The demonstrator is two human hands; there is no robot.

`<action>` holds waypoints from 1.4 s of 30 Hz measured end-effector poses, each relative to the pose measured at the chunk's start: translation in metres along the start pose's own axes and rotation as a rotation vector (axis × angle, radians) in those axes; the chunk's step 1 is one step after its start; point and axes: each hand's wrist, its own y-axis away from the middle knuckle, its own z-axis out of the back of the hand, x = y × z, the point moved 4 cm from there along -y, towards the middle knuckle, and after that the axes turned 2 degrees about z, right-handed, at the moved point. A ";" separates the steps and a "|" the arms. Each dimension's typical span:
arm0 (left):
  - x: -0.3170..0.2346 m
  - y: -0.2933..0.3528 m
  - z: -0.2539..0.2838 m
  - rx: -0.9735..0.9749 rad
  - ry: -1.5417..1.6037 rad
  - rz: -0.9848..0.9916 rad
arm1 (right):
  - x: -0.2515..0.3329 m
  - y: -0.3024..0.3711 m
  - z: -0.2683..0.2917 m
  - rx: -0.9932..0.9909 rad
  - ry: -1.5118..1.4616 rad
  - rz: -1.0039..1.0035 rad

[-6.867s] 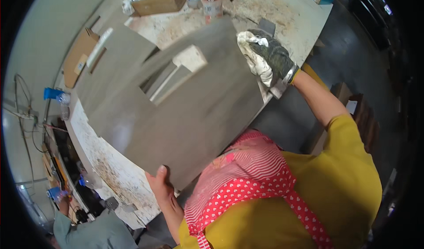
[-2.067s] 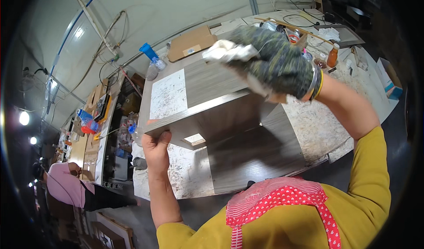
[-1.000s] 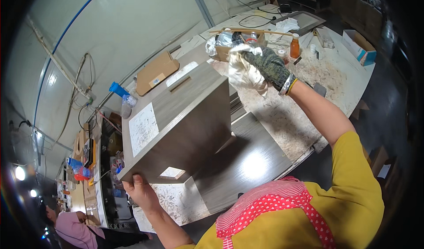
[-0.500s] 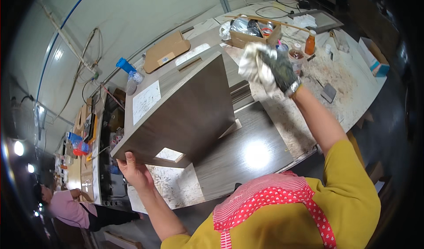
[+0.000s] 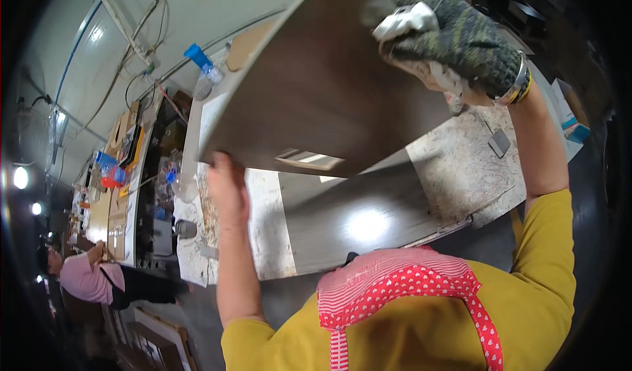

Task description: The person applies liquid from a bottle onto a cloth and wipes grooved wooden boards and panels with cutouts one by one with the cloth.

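Note:
A dark grey-brown wood-grain panel is raised at a tilt above the workbench, its upper part running out of view. Near its lower edge is a rectangular cutout. Bare, my left hand grips the lower left corner, with its fingers partly hidden behind the board. My right hand, in a dark knitted glove, is closed on a crumpled white cloth in front of the panel's right side. Whether the cloth touches the panel, I cannot tell. Beneath lies another wood-grain panel on the bench.
Stained white bench top shows at right, with a small grey block on it. A blue-topped bottle stands at the back left. A cardboard box is at the far right. Another person is beside a cluttered side table at left.
The panel has been lifted and tilted up, closer to me. My left hand has risen with its corner, and my right hand has brought the cloth up and nearer, in front of the panel.

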 end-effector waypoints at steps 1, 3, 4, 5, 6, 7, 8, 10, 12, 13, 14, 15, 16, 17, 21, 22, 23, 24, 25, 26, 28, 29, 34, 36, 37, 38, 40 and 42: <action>0.026 0.004 -0.008 0.021 0.038 0.061 | 0.000 -0.001 0.003 -0.014 -0.027 0.023; 0.071 0.020 -0.008 0.005 0.101 0.231 | -0.001 -0.005 0.002 -0.060 -0.105 0.075; 0.081 0.025 -0.015 0.027 0.122 0.263 | 0.000 -0.007 0.007 -0.048 -0.085 0.067; 0.084 0.029 -0.010 0.012 0.107 0.270 | 0.004 -0.016 0.006 -0.034 -0.065 0.031; 0.089 0.027 -0.005 0.019 -0.008 0.264 | 0.008 -0.022 0.009 -0.005 -0.033 -0.014; 0.088 0.023 0.004 0.022 -0.124 0.254 | 0.013 -0.029 0.011 -0.006 -0.022 -0.013; 0.073 0.019 0.017 0.000 -0.282 0.169 | 0.015 -0.038 0.007 0.006 -0.139 -0.104; 0.036 0.000 0.036 -0.025 -0.463 -0.101 | 0.012 -0.039 -0.025 0.034 -0.311 -0.100; -0.025 -0.007 -0.009 0.157 -0.580 -0.248 | 0.020 -0.065 -0.018 0.177 -0.405 -0.209; -0.043 -0.003 -0.039 0.259 -0.605 -0.293 | 0.025 -0.074 -0.018 0.317 -0.508 -0.304; -0.048 0.001 -0.061 0.281 -0.514 -0.189 | 0.036 -0.070 -0.026 0.105 -0.310 -0.094; -0.050 0.004 -0.072 0.300 -0.422 -0.090 | 0.036 -0.076 -0.023 0.091 -0.311 -0.076; -0.051 0.008 -0.070 0.284 -0.429 -0.101 | 0.037 -0.083 -0.018 0.089 -0.399 0.000; -0.049 0.008 -0.065 0.279 -0.314 -0.100 | 0.038 -0.089 -0.014 0.094 -0.484 0.067; -0.044 0.014 -0.041 0.256 -0.200 -0.087 | 0.057 -0.116 0.002 0.124 -0.358 -0.126; -0.041 0.014 -0.037 0.285 -0.241 -0.103 | 0.068 -0.118 -0.002 -0.034 -0.438 -0.043; -0.040 0.015 -0.036 0.236 -0.351 -0.145 | 0.079 -0.120 -0.005 -0.188 -0.500 0.030; -0.027 0.011 -0.031 0.208 -0.263 -0.150 | 0.097 -0.137 -0.015 -0.093 -0.433 -0.104; -0.016 0.011 -0.022 0.171 -0.179 -0.148 | 0.112 -0.148 -0.027 -0.001 -0.374 -0.233; -0.015 0.019 -0.011 0.140 -0.204 -0.143 | 0.115 -0.139 -0.037 0.011 -0.368 -0.257; -0.006 0.021 0.011 0.171 -0.270 -0.067 | 0.116 -0.113 -0.058 -0.336 -0.637 -0.368; 0.001 0.023 0.023 0.212 -0.317 0.002 | 0.117 -0.090 -0.067 -0.423 -0.528 -0.363; 0.023 0.038 0.058 0.116 -0.158 0.057 | 0.058 0.028 -0.076 -0.017 -0.074 -0.559; 0.027 0.038 0.058 0.072 -0.124 0.073 | 0.039 0.054 -0.065 0.006 0.006 -0.630; 0.027 0.039 0.060 0.047 -0.108 0.078 | 0.038 0.057 -0.063 0.050 0.099 -0.541; 0.027 0.035 0.055 0.062 -0.099 0.106 | 0.034 0.065 -0.063 -0.008 0.006 -0.719; 0.019 0.031 0.049 0.075 -0.201 0.139 | 0.037 0.068 -0.063 -0.027 0.005 -0.741; 0.020 0.028 0.054 0.100 -0.330 0.146 | 0.046 0.051 -0.066 0.009 -0.101 -0.822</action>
